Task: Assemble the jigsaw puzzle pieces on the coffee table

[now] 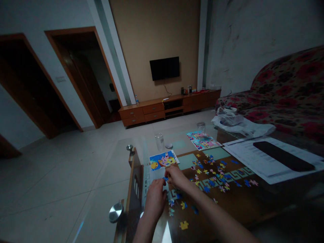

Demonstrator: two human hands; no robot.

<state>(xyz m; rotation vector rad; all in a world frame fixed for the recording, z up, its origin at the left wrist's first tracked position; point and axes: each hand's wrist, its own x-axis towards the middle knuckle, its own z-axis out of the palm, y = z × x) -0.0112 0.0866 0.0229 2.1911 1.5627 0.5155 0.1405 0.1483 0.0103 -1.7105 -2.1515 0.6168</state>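
My left hand (155,194) is closed with curled fingers, low over the glass table near its left end. At its fingertips a small blue jigsaw puzzle piece (165,179) shows, mostly hidden by the fingers. Just beyond it, my right hand (174,176) is pinched over the same spot, its fingertips also at the blue piece. In front of both hands lies a cartoon picture card (163,160), its lower edge close to my right knuckles. Loose puzzle pieces (212,172) are scattered right of my hands, and a yellow piece (184,225) lies nearer to me.
An upright glass (159,141) and a round lid (168,145) stand behind the card. Another glass (201,127) is by a second picture sheet (204,140). To the right are papers (243,153), a black phone (283,156) and a plastic bag (243,125).
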